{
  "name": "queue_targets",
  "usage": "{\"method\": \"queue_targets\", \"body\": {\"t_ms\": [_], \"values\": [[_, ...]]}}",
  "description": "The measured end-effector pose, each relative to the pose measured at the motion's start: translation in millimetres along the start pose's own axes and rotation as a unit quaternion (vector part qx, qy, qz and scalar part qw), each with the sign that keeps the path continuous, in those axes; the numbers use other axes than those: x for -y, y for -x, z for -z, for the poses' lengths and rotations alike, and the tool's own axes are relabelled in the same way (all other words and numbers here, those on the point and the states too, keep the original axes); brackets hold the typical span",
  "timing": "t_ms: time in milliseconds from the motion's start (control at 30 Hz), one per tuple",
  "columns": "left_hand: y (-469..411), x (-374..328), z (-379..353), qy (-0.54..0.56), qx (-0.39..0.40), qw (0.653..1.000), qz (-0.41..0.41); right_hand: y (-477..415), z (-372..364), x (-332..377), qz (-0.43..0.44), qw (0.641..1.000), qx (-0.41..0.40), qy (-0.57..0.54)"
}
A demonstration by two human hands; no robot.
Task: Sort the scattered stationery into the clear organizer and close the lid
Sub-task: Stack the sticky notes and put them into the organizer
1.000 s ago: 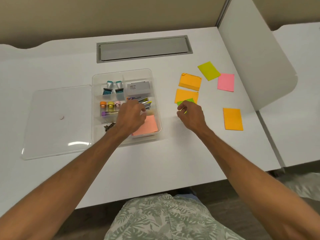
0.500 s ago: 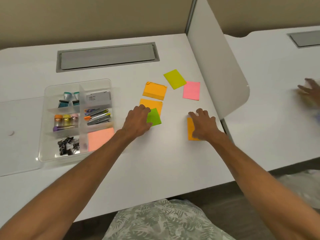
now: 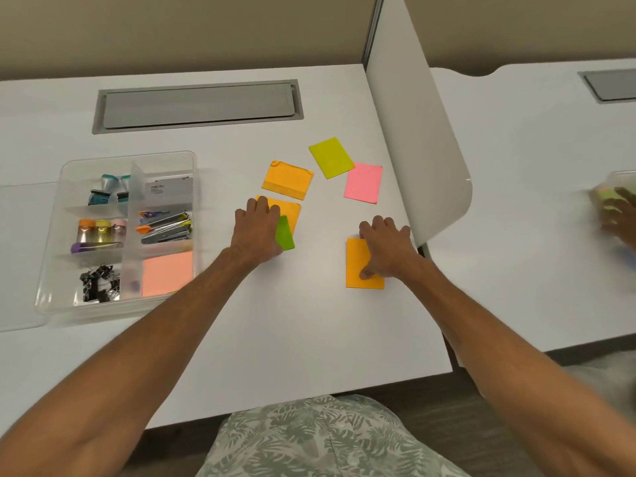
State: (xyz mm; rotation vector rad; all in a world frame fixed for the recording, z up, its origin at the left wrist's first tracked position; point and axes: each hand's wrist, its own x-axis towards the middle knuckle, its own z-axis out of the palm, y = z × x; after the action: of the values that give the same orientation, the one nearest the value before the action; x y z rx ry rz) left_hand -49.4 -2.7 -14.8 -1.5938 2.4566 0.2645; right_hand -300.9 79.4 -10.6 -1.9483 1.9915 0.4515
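Observation:
The clear organizer (image 3: 51, 270) stands at the left with a salmon pad (image 3: 167, 273), staplers (image 3: 165, 227), binder clips (image 3: 99, 284) and small bottles (image 3: 101, 230) in its compartments. Its lid (image 3: 17, 256) lies flat further left. My left hand (image 3: 256, 232) lies palm-down over a green sticky pad (image 3: 285, 234) and an orange pad (image 3: 290, 210). My right hand (image 3: 385, 247) rests on another orange pad (image 3: 356, 266), thumb pressed on it. Loose behind them lie an orange pad (image 3: 287, 180), a yellow-green pad (image 3: 331, 157) and a pink pad (image 3: 363, 182).
A white divider panel (image 3: 423, 149) rises just right of my right hand. A grey cable hatch (image 3: 198, 105) is set in the desk at the back. On the neighbouring desk another person's hand (image 3: 619, 215) moves, blurred. The desk's front edge runs below my forearms.
My left hand left the organizer and moved right onto the green pad. My right hand left the green pad and went right onto the lone orange pad. The view swung right.

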Motion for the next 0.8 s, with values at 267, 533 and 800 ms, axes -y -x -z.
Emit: {"method": "queue_targets", "body": {"t_ms": [267,533,800], "values": [[1.8,-0.7,4.3,0.095,-0.054,0.994,0.031,-10.8,14.5,-11.4,-0.016,0.960,0.014,-0.280],[12.9,21.1,21.6,0.279,-0.090,0.951,0.098,-8.4,33.2,10.3,-0.004,0.858,-0.007,-0.514],[48.2,98.0,45.0,0.396,-0.144,0.897,0.131,-23.9,52.3,78.2,0.039,0.803,0.010,-0.595]]}}
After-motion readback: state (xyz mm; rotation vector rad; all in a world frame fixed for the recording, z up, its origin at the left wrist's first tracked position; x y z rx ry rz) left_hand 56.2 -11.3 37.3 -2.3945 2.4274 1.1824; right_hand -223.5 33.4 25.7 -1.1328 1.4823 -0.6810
